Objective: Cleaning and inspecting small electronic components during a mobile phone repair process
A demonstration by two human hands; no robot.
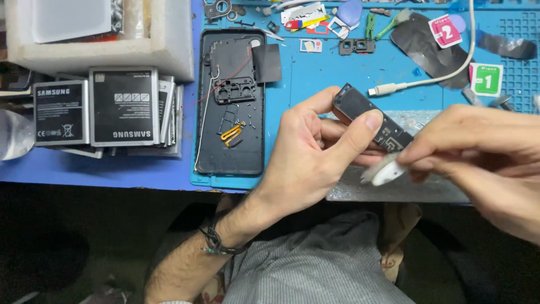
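Observation:
My left hand point(315, 157) grips a small black phone part point(368, 115) between thumb and fingers, above the near edge of the blue work mat point(326, 73). My right hand point(478, 152) pinches a small white piece point(385, 171), blurred, and presses it against the lower end of that black part. To the left on the mat lies an opened black phone back shell point(230, 152), with a black inner frame, a thin white wire and an orange flex strip lying inside it.
Stacked phone batteries point(107, 110) lie at the left, below a white foam box point(169, 50). A white cable point(422, 81), two wipe packets point(486, 79), green tweezers point(370, 25) and small parts crowd the mat's far side. A grey metal sheet point(405, 188) lies under my hands.

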